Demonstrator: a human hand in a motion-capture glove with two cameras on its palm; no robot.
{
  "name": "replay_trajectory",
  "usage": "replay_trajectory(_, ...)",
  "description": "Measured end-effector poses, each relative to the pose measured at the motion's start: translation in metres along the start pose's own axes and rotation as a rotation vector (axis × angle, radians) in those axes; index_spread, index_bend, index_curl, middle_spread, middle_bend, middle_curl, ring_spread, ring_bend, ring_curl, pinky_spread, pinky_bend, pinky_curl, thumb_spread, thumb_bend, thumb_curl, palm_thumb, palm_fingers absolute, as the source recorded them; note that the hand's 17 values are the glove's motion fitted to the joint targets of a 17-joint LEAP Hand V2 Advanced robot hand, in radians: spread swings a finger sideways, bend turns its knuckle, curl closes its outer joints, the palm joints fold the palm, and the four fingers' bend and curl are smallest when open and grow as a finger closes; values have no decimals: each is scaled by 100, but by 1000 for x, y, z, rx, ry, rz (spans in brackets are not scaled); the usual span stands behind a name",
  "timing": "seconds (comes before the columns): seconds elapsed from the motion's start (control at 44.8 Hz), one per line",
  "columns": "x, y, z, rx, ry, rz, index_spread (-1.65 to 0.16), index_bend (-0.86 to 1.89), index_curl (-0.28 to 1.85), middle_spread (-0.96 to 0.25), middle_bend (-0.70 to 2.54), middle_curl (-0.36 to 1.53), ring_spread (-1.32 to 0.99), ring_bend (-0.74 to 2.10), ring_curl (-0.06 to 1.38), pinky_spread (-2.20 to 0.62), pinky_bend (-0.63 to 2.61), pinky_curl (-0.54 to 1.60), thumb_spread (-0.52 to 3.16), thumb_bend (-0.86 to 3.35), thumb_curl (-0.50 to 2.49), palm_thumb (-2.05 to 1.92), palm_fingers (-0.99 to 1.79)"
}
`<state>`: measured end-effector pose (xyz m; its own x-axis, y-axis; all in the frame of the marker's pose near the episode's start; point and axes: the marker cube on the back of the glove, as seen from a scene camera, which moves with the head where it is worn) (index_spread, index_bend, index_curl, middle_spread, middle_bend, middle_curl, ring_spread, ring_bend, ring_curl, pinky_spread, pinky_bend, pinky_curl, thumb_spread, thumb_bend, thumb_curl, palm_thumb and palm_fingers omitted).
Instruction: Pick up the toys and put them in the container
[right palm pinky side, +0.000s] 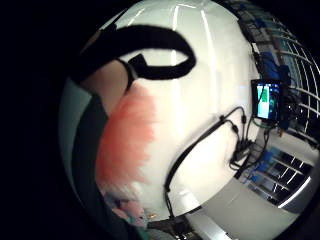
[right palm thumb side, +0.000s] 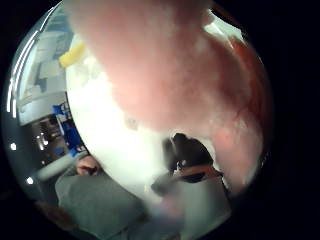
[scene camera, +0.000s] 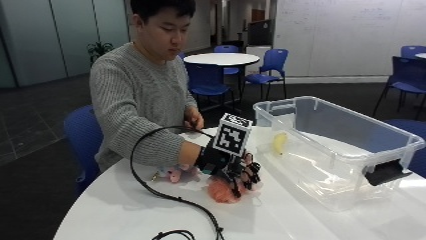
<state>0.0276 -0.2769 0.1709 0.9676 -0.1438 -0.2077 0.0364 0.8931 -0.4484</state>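
Observation:
My gloved right hand (scene camera: 229, 167) is down on a fluffy orange-pink toy (scene camera: 221, 192) that lies on the white table (scene camera: 113, 212), and its fingers curl round the toy's top. The same toy (right palm thumb side: 160, 65) fills most of the thumb side palm view and shows beside a finger in the little finger side view (right palm pinky side: 125, 145). A smaller pale pink toy (scene camera: 176, 174) lies on the table just behind the hand, toward the person. The clear plastic container (scene camera: 399, 145) stands to the right, with a yellow toy (scene camera: 279, 142) inside it.
The person's bare left hand (scene camera: 194, 120) rests at the table's far edge. Blue chairs (scene camera: 80, 135) stand beside the table, and another round table (scene camera: 223, 59) is in the room behind. The container has a black latch (scene camera: 383, 174) on its near end.

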Motion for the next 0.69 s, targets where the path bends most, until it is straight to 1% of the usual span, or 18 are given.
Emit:
replay_trajectory(0.112, 2, -5, 7, 100, 46, 23, -35, 2, 23, -30, 29, 41, -40, 92, 39, -14, 118, 44, 136, 2, 36, 34, 16)
replay_trajectory(0.134, 4, -6, 7, 120, 36, 27, -35, 4, 22, -30, 33, 43, -41, 97, 40, -16, 118, 43, 137, 3, 36, 35, 25)
replay_trajectory(0.179, 6, -8, 6, 152, 18, 25, -35, 8, 21, -30, 36, 44, -43, 102, 41, -20, 117, 42, 140, 4, 37, 37, 36)
replay_trajectory(0.223, 6, -9, 5, 179, 19, 9, -35, 10, 21, -30, 38, 45, -44, 104, 42, -23, 118, 41, 142, 6, 38, 40, 43)
replay_trajectory(0.246, 6, -9, 5, 192, 24, -1, -35, 13, 21, -30, 42, 46, -45, 104, 42, -25, 118, 41, 143, 7, 39, 42, 50)
replay_trajectory(0.313, 6, -12, 3, 232, 40, -22, -35, 23, 25, -31, 40, 46, -46, 103, 43, -31, 120, 41, 137, 11, 44, 54, 68)
replay_trajectory(0.38, 6, -14, 2, 250, 38, -28, -36, 32, 28, -33, 46, 49, -48, 103, 44, -35, 112, 38, 128, 13, 50, 62, 82)
replay_trajectory(0.447, 6, -15, 2, 254, 42, -34, -36, 39, 32, -34, 58, 54, -48, 101, 45, -37, 104, 37, 120, 15, 55, 68, 95)
replay_trajectory(0.603, 6, -13, -2, 254, 27, -32, -34, 47, 40, -34, 68, 61, -50, 98, 47, -40, 97, 36, 105, 15, 64, 73, 97)
replay_trajectory(0.693, 13, -11, -28, 297, 5, -9, -34, 48, 44, -34, 69, 64, -50, 97, 48, -41, 96, 37, 98, 14, 69, 73, 97)
